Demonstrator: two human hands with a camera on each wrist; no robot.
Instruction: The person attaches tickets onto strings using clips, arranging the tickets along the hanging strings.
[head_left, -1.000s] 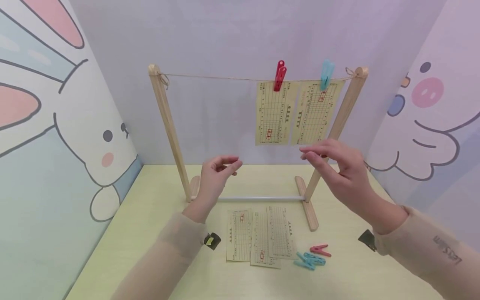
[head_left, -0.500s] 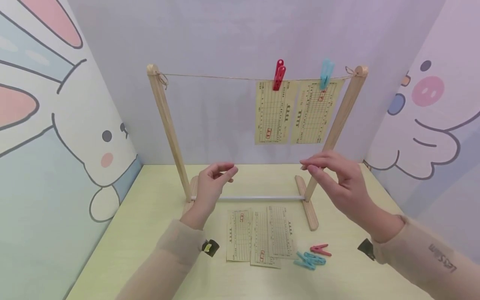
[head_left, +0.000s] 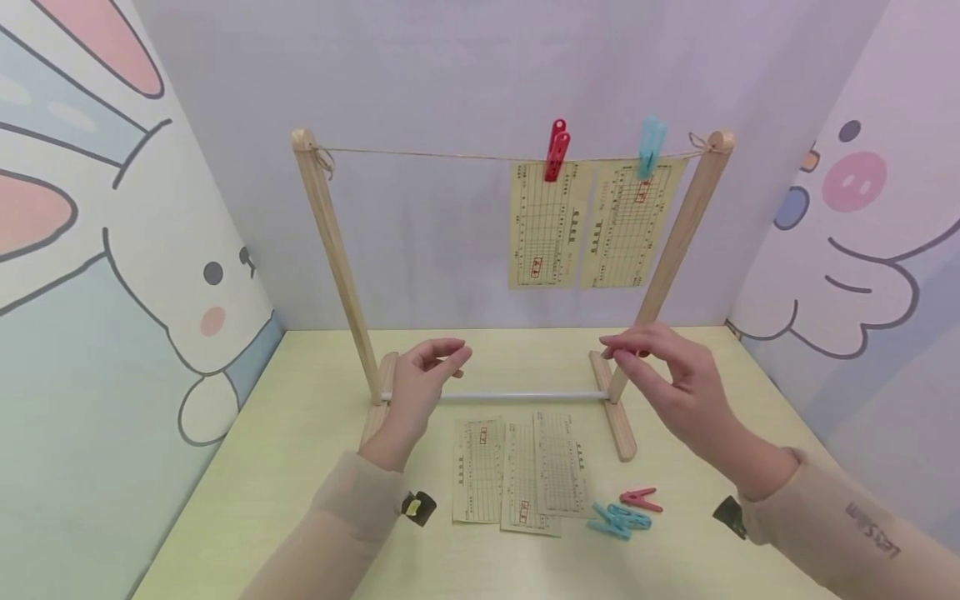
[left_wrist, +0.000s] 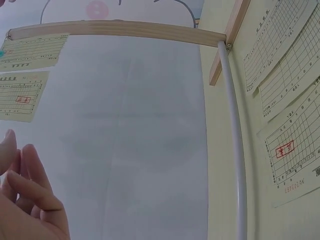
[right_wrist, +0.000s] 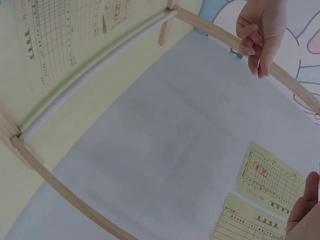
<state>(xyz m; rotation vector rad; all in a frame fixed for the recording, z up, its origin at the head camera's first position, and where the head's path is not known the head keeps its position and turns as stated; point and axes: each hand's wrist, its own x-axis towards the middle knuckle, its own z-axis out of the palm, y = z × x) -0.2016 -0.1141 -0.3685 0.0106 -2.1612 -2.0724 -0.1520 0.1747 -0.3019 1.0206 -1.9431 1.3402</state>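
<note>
My left hand (head_left: 420,387) hovers before the left side of a wooden rack, fingers loosely bent and holding nothing. On the other side, my right hand (head_left: 678,379) hangs in front of the right post (head_left: 686,225), also with nothing in it. Two printed slips hang from the string (head_left: 420,153): one slip (head_left: 543,229) under a red clothespin (head_left: 557,152), the other slip (head_left: 626,229) under a light blue clothespin (head_left: 651,150). Below, three slips (head_left: 480,475) lie on the table, two overlapping. To their right are a red clothespin (head_left: 640,498) and blue clothespins (head_left: 618,521).
The left post (head_left: 333,250) and right post stand on wooden feet (head_left: 618,429), joined low down by a white rod (head_left: 517,396). A plain wall (head_left: 435,67) rises behind, with cartoon panels (head_left: 180,242) at both sides of the pale table (head_left: 262,500).
Both hands have sunk lower, away from the string, the left also drifting slightly leftward. The hanging slips, clothespins and table items stay where they were.
</note>
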